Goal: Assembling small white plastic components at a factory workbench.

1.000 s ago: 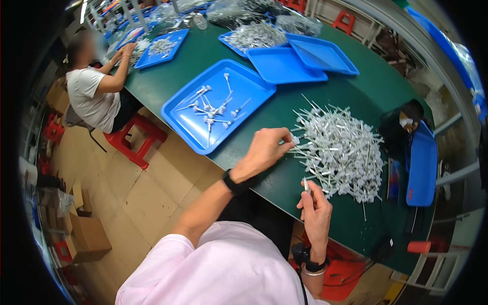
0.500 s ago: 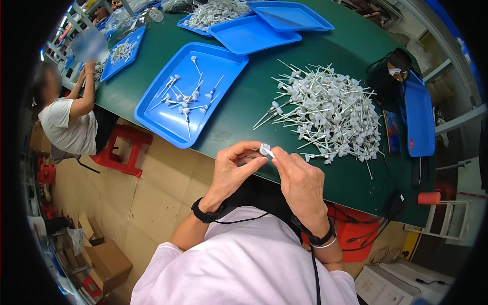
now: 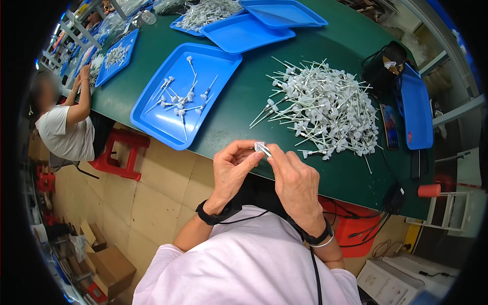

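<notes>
Just over the table's near edge, my left hand point(image 3: 234, 165) and my right hand point(image 3: 297, 180) meet. Thumb and fingers of both are closed on one small white plastic piece point(image 3: 261, 148), which looks like a spray pump head; my fingertips cover much of it. Beyond my right hand lies a large heap of white pump heads with thin tubes point(image 3: 325, 109). A blue tray point(image 3: 157, 124) stands to the left, past my left hand. Several similar pump heads point(image 3: 179, 101) lie scattered in it.
More blue trays point(image 3: 249, 33) overlap at the table's far side, one holding another heap point(image 3: 211, 14). To the right are a phone point(image 3: 389, 126), a black bag point(image 3: 385, 66) and an upright-edged blue tray point(image 3: 417, 109). A co-worker point(image 3: 66, 127) sits at left beside a red stool point(image 3: 119, 152).
Both hands still hold the small white piece, which has turned slightly between my fingertips. The whole view has shifted a little, so the table things appear slightly further left.
</notes>
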Tool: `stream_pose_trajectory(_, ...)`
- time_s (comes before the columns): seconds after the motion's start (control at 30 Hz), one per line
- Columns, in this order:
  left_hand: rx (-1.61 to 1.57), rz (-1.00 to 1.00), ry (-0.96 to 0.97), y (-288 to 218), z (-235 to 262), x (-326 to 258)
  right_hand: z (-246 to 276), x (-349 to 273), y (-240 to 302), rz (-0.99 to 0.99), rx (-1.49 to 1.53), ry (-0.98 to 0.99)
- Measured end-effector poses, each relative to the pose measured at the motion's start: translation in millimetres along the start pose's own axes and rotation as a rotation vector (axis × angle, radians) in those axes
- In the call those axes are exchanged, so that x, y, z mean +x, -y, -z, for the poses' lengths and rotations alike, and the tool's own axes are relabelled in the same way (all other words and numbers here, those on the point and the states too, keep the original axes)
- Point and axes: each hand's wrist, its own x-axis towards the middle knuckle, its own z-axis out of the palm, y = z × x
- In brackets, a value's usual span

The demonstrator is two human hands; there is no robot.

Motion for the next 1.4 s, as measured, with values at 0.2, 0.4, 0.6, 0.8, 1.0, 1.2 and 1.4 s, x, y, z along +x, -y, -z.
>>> stream_pose_trajectory(0.2, 0.031, -0.063, -0.028, 4, -2, -1, -1, 0, 0, 0.033, -0.081, -0.028)
stream_pose_trajectory(0.4, 0.015, -0.123, -0.09, 6, -12, -4, -6, -3, 1, 0.003, -0.094, -0.015)
stream_pose_trajectory(0.6, -0.052, -0.077, -0.07, 10, -8, -1, 0, -2, 1, -0.022, 0.04, -0.007)
stream_pose_trajectory(0.8, -0.061, -0.06, -0.029, 7, -4, 0, 1, 3, -4, 0.059, 0.095, 0.005)
stream_pose_trajectory(1.0, -0.058, -0.078, -0.023, 9, -4, -1, 0, 5, -4, 0.053, 0.082, 0.028)
stream_pose_trajectory(1.2, -0.045, -0.07, -0.026, 8, -4, 0, -2, 5, -5, 0.056, 0.101, 0.021)
stream_pose_trajectory(1.4, -0.031, -0.075, -0.022, 8, -3, -1, -1, 4, -5, 0.051, 0.121, 0.033)
